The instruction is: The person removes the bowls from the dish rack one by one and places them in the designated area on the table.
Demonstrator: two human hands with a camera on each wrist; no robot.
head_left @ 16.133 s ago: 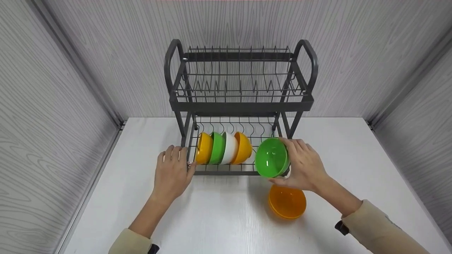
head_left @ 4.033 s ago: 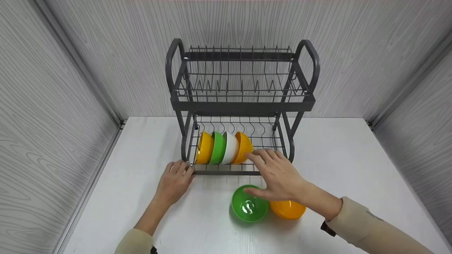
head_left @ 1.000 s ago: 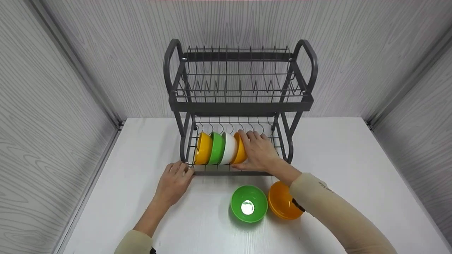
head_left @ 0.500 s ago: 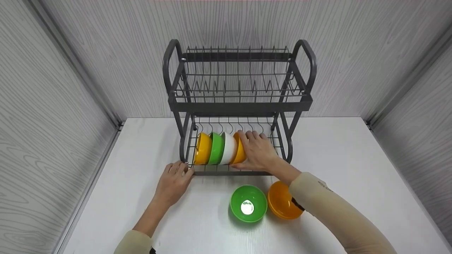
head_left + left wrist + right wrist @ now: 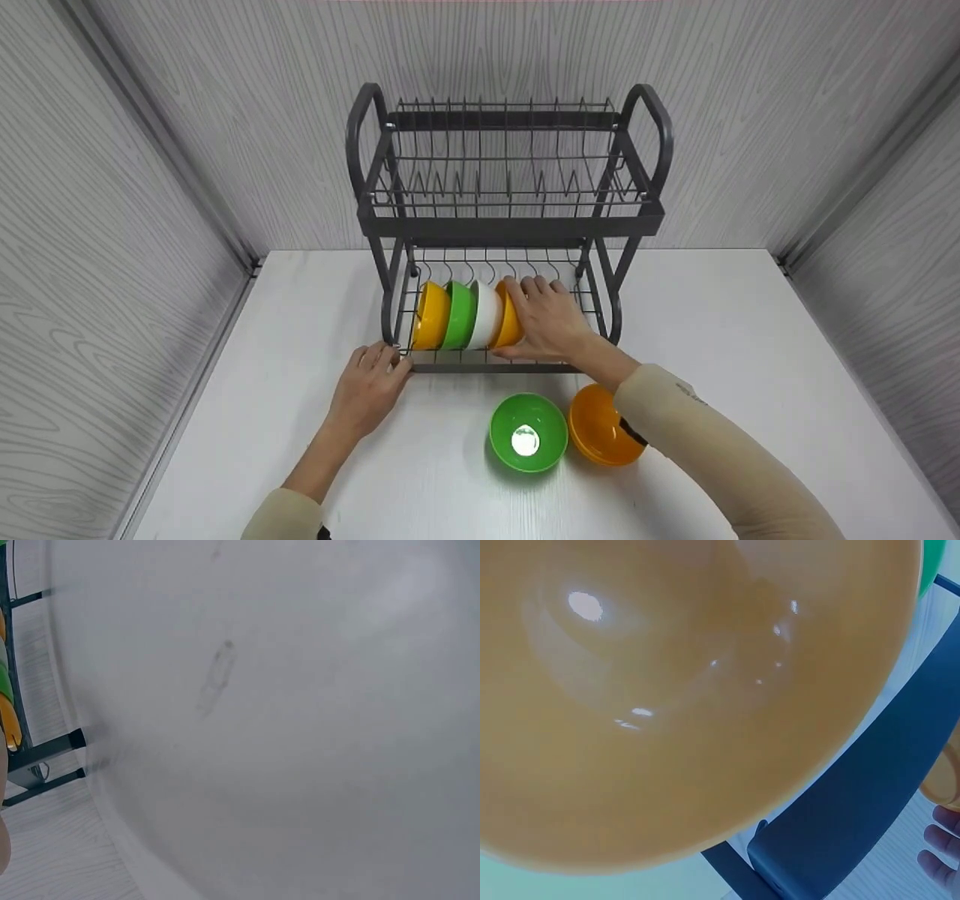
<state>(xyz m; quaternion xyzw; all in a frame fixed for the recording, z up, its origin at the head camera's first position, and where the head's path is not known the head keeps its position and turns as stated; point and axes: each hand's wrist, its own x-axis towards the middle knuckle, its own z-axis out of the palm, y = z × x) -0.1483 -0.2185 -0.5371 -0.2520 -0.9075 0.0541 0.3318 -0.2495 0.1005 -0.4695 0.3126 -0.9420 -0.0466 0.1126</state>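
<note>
Beige-sleeved at left, a person's left grip (image 5: 370, 390) is curled about the front corner of one dark rack (image 5: 510, 226); should it slacken, the frame could slide on the white worktop (image 5: 420, 472). Four bowls stand on edge along the lower tier (image 5: 472, 367): one yellow bowl (image 5: 433, 319), one green bowl (image 5: 460, 315), one white bowl (image 5: 486, 315) and one orange bowl (image 5: 509, 326), the last spanned by thumb and fingers of the right grip (image 5: 551, 319). Pushing too hard there could topple the close-set row leftward. In front sit a second green bowl (image 5: 528, 431) and, just beside it, apparently two nested orange bowls (image 5: 600, 429), which the low right sleeve (image 5: 694, 427) might knock.
</note>
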